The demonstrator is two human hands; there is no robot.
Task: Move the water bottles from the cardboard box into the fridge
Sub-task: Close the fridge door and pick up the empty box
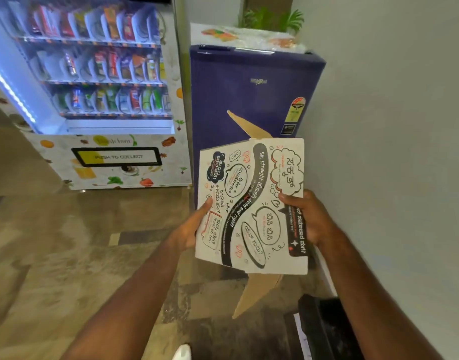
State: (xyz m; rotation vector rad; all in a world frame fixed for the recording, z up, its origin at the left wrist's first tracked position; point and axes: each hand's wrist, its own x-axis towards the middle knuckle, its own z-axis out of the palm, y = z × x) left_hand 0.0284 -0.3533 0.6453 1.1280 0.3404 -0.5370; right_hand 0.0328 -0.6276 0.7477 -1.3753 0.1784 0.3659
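I hold a printed white cardboard box (251, 206) in front of me with both hands. My left hand (190, 228) grips its left edge, thumb on the top face. My right hand (307, 218) grips its right edge, thumb on top. Brown flaps stick out at the box's far and near ends. The box's top face hides whatever is inside; no water bottles are visible. Just behind the box stands a small dark blue fridge (238, 100), its door closed.
A lit snack vending machine (98, 87) stands left of the fridge. A grey wall (392, 126) runs along the right. A black object (324, 326) sits on the floor at the lower right. Plastic-wrapped items and a plant (272, 20) are on and behind the fridge top. Stone floor stretches left.
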